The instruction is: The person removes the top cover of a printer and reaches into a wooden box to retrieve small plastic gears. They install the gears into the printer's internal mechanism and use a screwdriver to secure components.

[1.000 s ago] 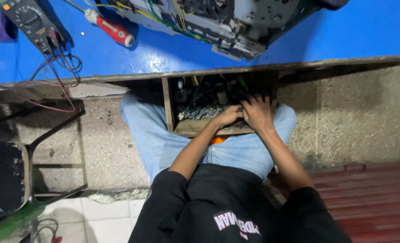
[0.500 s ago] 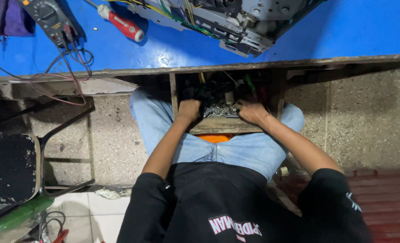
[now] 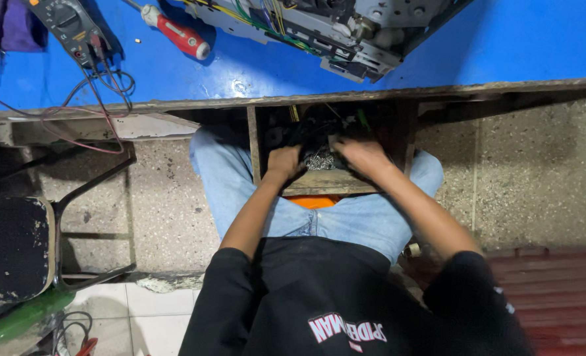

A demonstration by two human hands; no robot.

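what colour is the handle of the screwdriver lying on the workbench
Red. The screwdriver lies on the blue workbench, seen best in the head view.

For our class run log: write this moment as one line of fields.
left hand: in open wooden drawer | right hand: in drawer, on small metal parts | benchtop: red screwdriver, multimeter, opened device

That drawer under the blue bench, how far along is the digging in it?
Done: the wooden drawer is pulled open over the lap. In hand: the left hand and right hand are both inside among small metal parts; neither clearly holds anything. Left: the opened machine, screwdriver and multimeter lie untouched on the bench.
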